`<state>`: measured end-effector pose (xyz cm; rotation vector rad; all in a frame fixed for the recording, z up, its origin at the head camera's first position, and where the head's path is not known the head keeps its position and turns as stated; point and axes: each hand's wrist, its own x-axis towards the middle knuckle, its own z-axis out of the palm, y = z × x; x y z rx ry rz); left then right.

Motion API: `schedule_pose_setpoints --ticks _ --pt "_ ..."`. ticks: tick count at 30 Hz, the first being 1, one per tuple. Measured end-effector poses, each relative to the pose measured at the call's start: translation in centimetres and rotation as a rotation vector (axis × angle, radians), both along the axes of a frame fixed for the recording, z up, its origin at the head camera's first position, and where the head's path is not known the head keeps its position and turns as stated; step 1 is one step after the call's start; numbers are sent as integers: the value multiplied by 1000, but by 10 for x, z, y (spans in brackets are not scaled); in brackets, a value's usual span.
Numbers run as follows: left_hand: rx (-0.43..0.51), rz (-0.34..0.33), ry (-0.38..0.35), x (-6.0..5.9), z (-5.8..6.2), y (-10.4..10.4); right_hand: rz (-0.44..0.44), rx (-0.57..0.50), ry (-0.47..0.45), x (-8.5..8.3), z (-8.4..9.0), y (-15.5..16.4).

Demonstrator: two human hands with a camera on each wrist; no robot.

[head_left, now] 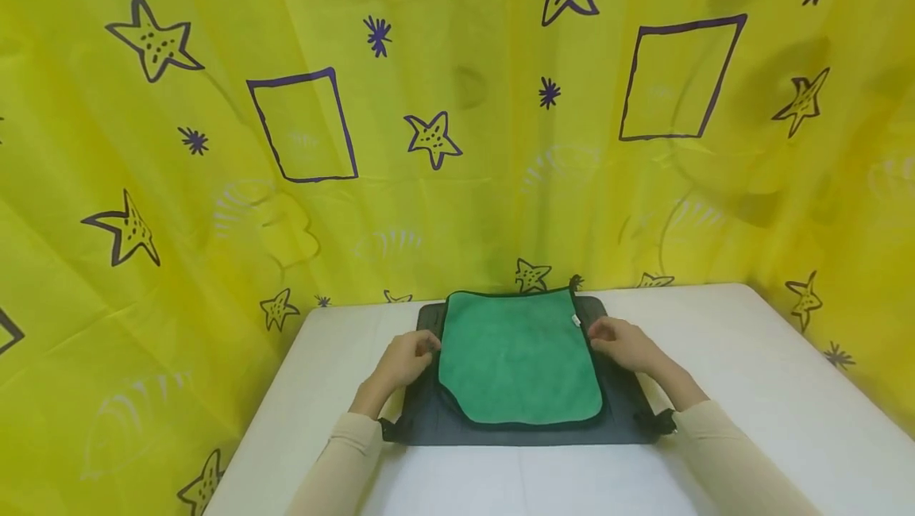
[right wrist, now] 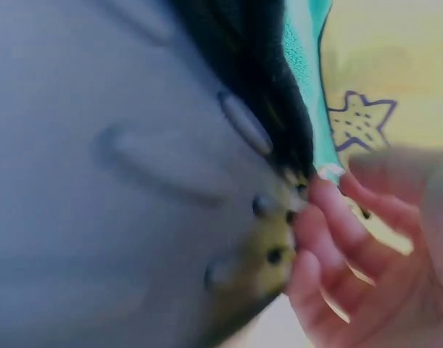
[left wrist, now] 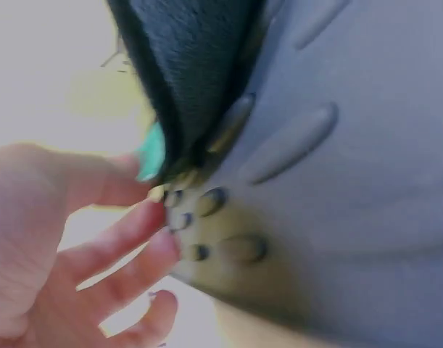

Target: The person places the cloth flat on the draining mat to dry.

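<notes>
A green cloth [head_left: 518, 357] with dark edging lies over a dark grey board [head_left: 625, 409] on the table. My left hand [head_left: 402, 359] pinches the cloth's left edge between thumb and forefinger; the left wrist view shows its other fingers against the board's raised bumps [left wrist: 294, 145]. On the far side, my right hand [head_left: 629, 345] pinches the right edge near a small white tag [head_left: 576, 320]. In the right wrist view those fingertips [right wrist: 308, 217] meet the cloth beside the board's rim. The cloth's near left corner is turned under.
The board rests on a white table [head_left: 722, 357]. Black knobs or brackets [head_left: 654, 423] stick out at its near corners. A yellow curtain [head_left: 457, 214] printed with stars hangs behind the table and along both sides.
</notes>
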<state>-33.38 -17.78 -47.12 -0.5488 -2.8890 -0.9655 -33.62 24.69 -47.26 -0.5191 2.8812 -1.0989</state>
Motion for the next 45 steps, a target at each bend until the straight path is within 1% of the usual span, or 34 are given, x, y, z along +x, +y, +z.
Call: schedule_pose_setpoints --ticks 4,6,7,9,12,14,18,20,24,27,32,35,39,45 --pt "-13 -147 -59 21 6 -3 181 8 -84 26 6 8" --pt "-22 -197 -82 28 7 -2 253 -10 -128 37 9 11" --pt "-29 -212 -86 31 7 -1 282 -20 -141 42 9 11" --pt "-42 -221 -88 35 6 1 330 -42 -158 49 9 12" --pt "-38 -204 -83 38 4 2 374 -59 -168 54 7 10" --pt "-30 -191 -81 40 3 1 372 -63 -163 55 5 9" --pt "-3 -199 -90 42 4 -4 336 -56 -142 53 6 8" --pt "11 -208 -110 42 5 -6 338 -59 -139 53 9 9" --pt "43 -220 -166 42 7 -9 374 -62 -142 53 17 12" --pt "59 -232 -204 42 9 -11 386 -54 -164 53 20 14" --pt "55 -252 -240 43 12 -13 383 -40 -202 53 22 17" --pt "49 -256 -257 43 13 -14 388 -49 -202 54 22 18" --pt "47 -255 -274 44 12 -15 388 -58 -226 56 21 17" --pt "50 -262 -288 44 11 -16 374 -31 -252 58 19 16"
